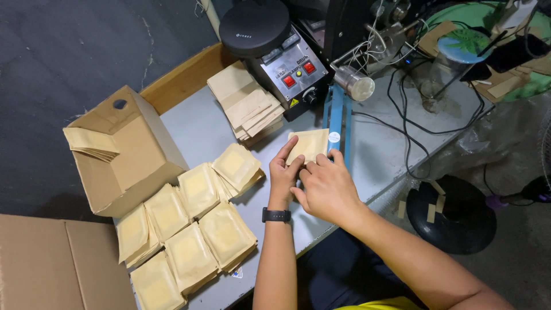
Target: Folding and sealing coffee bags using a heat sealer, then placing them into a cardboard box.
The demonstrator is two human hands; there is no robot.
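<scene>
A small tan paper pouch (310, 144) lies at the edge of a blue bar sealer (337, 117) on the grey table (195, 129). My left hand (283, 172), with a black watch on its wrist, pinches the pouch's left side. My right hand (327, 186) holds its lower right edge against the sealer bar. Both hands grip the same pouch.
Several filled tan pouches (189, 229) lie in rows at the lower left. A stack of flat empty pouches (247, 106) sits beside a black and silver machine (290, 69). An open cardboard box (117, 152) stands at the left. Black cables (413, 123) trail right; a round black base (453, 215) is on the floor.
</scene>
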